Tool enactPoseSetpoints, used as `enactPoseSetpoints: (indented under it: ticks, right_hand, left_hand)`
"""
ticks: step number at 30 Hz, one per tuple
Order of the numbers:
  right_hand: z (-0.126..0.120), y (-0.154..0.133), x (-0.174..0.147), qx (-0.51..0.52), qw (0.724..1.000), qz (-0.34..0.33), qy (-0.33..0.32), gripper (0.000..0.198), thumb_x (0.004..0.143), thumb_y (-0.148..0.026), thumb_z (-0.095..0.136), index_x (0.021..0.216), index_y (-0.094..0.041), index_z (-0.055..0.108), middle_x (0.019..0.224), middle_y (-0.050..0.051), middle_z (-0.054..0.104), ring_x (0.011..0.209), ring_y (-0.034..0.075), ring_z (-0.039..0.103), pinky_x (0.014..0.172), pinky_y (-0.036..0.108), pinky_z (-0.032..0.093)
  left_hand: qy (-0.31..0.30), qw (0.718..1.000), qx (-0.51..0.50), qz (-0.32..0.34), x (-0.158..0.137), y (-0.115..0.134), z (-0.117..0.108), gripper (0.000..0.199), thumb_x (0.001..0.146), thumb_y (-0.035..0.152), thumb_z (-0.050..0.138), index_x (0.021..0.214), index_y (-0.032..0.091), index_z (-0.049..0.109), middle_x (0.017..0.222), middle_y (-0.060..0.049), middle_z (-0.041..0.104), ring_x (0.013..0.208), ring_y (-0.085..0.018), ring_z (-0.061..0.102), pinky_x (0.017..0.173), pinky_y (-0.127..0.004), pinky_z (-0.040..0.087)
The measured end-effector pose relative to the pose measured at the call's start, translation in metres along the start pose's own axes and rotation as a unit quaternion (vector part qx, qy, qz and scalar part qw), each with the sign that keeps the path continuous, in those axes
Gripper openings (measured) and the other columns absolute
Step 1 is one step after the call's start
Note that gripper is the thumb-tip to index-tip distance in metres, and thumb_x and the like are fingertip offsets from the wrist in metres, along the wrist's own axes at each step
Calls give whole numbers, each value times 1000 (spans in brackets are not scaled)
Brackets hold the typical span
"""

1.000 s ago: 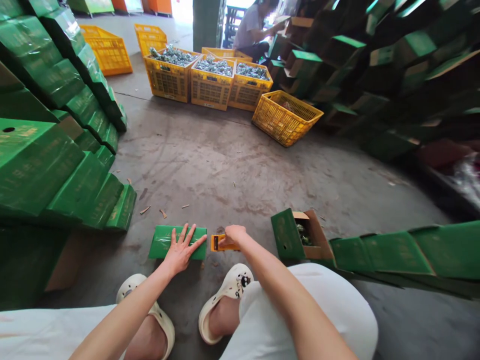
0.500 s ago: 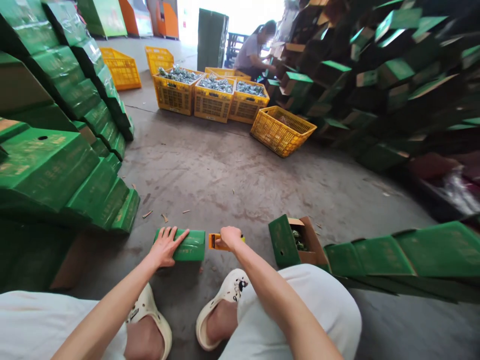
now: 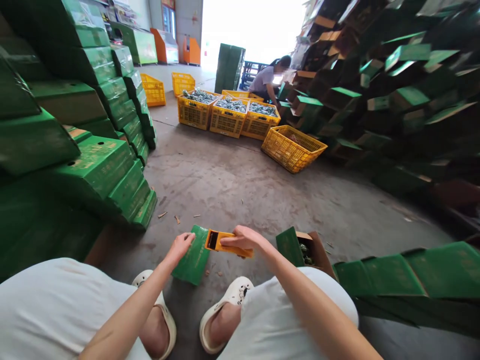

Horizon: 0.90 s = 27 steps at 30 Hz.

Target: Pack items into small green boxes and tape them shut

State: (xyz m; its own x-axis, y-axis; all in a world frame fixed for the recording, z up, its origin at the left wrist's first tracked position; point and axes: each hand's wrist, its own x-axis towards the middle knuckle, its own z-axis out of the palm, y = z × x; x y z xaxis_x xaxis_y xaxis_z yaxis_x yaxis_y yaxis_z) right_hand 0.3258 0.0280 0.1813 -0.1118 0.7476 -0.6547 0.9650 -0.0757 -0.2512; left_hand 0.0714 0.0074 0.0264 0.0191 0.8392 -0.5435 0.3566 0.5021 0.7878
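A small green cardboard box [image 3: 195, 260] stands on the floor between my feet, turned at an angle. My left hand [image 3: 183, 246] is closed at its upper left edge, fingertips gripping there. In my right hand [image 3: 245, 237] is an orange tool that looks like a tape dispenser [image 3: 228, 243], fingers wrapped round its body. Its dark open end lies right beside the green box's upper right edge; I cannot tell whether they touch. To the right, an open green box [image 3: 290, 247] holds dark, wrapped-looking items.
Stacked green boxes [image 3: 101, 160] rise on the left, and a row of green boxes [image 3: 405, 272] runs along the right. Yellow crates [image 3: 227, 122] full of small items stand ahead, with a tilted yellow crate [image 3: 292, 152] nearer. A person [image 3: 264, 82] crouches beside many piled boxes [image 3: 408, 97].
The green box has turned from lying level to an angle. My left hand went from spread flat on it to closed at its edge. The tape dispenser has come up against its side.
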Motion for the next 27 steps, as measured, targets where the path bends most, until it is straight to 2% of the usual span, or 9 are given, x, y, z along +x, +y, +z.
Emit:
enactPoseSetpoints:
  ticks: [1,4,5,7,11,13,17,23,27]
  right_hand:
    - [3,0,-3,30,999,-24,-3,65,77,-82,63,71,-17,70,66,3,64,60,15,57,52,25,34]
    - [11,1,-7,91,993,-80,-9,69,74,-86,60,69,-17,63,62,-2,51,56,11,43,49,25,26]
    - [13,2,-8,104,990,-92,-13,70,73,-87,60,69,-17,61,62,-3,49,56,10,40,49,25,24]
    - [15,5,-7,123,986,-113,-23,71,73,-88,60,69,-18,59,62,-3,46,56,9,37,49,24,22]
    - [18,11,-3,139,978,-150,-41,70,75,-88,57,69,-18,56,61,-4,42,57,9,35,49,24,21]
    - [20,13,-1,141,977,-155,-45,70,75,-88,57,69,-19,55,62,-5,41,58,9,34,49,24,21]
    - [25,13,2,138,978,-151,-49,71,74,-90,56,68,-19,53,62,-5,40,58,9,33,49,25,21]
    - [24,9,2,125,979,-152,-43,72,73,-91,56,65,-19,49,61,-5,37,57,9,33,50,26,20]
    - [25,8,5,126,980,-148,-44,71,74,-90,57,67,-19,51,63,-5,39,59,9,34,51,25,21]
  left_hand:
    - [-66,991,-106,-41,-1,3,-3,60,90,64,61,120,14,72,126,-17,71,110,-28,69,94,-38,53]
    - [-223,910,-322,-132,-10,3,-4,61,80,71,72,101,14,75,105,-13,77,90,-22,72,83,-32,57]
    - [-244,890,-359,-142,-13,3,-3,57,77,68,76,98,15,75,99,-10,78,85,-20,72,81,-31,57]
    - [-242,872,-401,-145,-18,3,-2,45,74,56,85,92,16,74,88,-6,78,76,-17,71,74,-28,56]
    - [-216,876,-416,-115,-21,13,-2,32,65,26,93,88,16,73,76,0,75,67,-13,68,66,-24,51]
    - [-214,876,-416,-118,-21,17,-4,30,67,28,93,87,16,73,74,-1,75,66,-13,67,64,-24,51]
    - [-221,869,-417,-152,-18,19,-4,36,73,45,89,87,16,73,77,-3,76,67,-15,69,63,-25,51]
    - [-228,877,-412,-98,-15,10,-5,37,64,23,94,95,16,75,81,-2,77,69,-15,69,66,-25,52]
    - [-222,892,-386,-78,-13,7,-5,35,66,22,91,97,15,75,81,-3,76,70,-15,70,68,-26,52]
